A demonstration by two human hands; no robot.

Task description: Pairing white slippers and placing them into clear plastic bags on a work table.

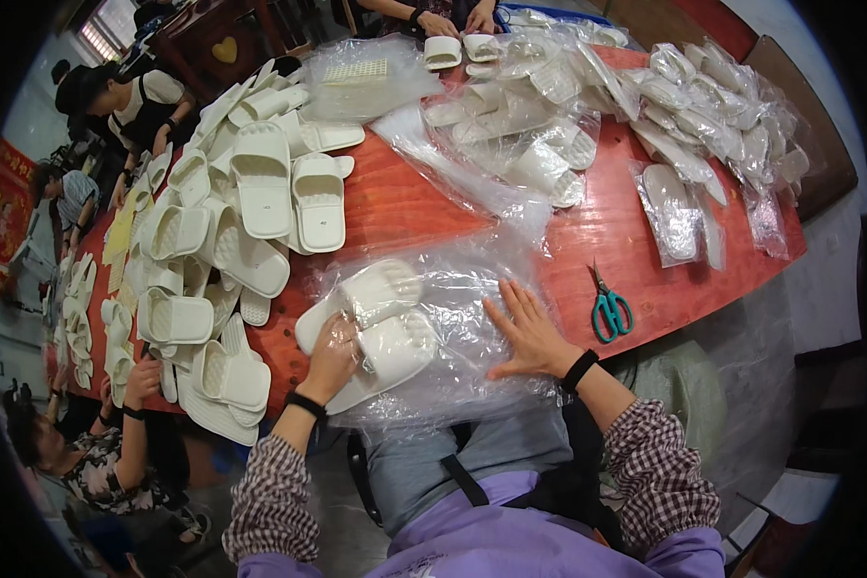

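A pair of white slippers (pixel 395 345) lies in front of me, toes pointing right, with their front parts under a clear plastic bag (pixel 467 289). My left hand (pixel 333 354) has its fingers curled at the inner edges of the two slippers, behind the straps, gripping the pair. Some of those fingertips are hidden. To the right, my right hand (pixel 528 332) rests flat on the bag with its fingers spread. Wrinkled film from the bag reaches the table's near edge.
Loose white slippers (pixel 260 183) are heaped on the left of the red table (pixel 385 193). Teal-handled scissors (pixel 611 310) lie right of my hand. Bagged slippers (pixel 703 106) pile up at the far right, flat bags (pixel 366 82) at the back. Other people work along the left and far sides.
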